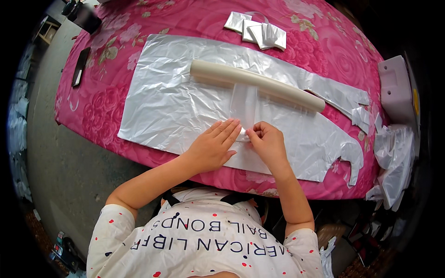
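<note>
A large silvery-white plastic bag [162, 92] lies spread over the table, its cut handle ends toward the right. Across it rests a long beige tube [255, 83]. Below the tube a narrow folded strip of translucent plastic [244, 104] reaches down to my hands. My left hand [213, 143] presses flat on the bag, fingers stretched out and fingertips at the strip's near end. Beside it, my right hand [268, 144] pinches the strip's near end between thumb and fingers.
Several small folded plastic packets [259, 31] lie at the far side of the pink floral tablecloth [315, 41]. A dark flat object [81, 67] sits at the left, with a black container [82, 17] behind it. At right stand a pale plastic box [395, 88] and crumpled plastic bags [394, 157].
</note>
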Available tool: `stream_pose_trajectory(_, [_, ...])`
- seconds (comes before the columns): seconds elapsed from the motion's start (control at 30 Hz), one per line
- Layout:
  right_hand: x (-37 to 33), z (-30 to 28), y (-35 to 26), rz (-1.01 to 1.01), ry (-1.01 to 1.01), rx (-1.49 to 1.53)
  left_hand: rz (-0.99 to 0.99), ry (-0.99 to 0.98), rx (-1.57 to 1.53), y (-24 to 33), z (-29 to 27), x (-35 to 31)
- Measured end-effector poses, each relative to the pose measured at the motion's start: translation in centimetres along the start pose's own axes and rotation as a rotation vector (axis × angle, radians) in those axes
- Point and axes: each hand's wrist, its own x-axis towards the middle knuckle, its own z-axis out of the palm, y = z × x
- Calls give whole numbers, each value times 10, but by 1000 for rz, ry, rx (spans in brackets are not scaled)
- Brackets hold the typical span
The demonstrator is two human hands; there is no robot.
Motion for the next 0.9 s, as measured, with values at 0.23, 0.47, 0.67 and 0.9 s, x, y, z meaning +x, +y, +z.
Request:
stream_pose_trajectory(0.23, [3, -1, 8, -987, 408, -810, 22, -1, 15, -9, 3, 4])
stream_pose_trajectory(0.47, [26, -29, 6, -941, -1, -611, 70, 96, 80, -16, 3, 14])
stream_pose_trajectory(0.67, [27, -29, 3, -1007, 23, -576, 118, 129, 83, -20, 2, 20])
stream_pose_trajectory(0.9, [-5, -9, 28, -1179, 56, -578, 247, 185, 26, -11, -2, -13])
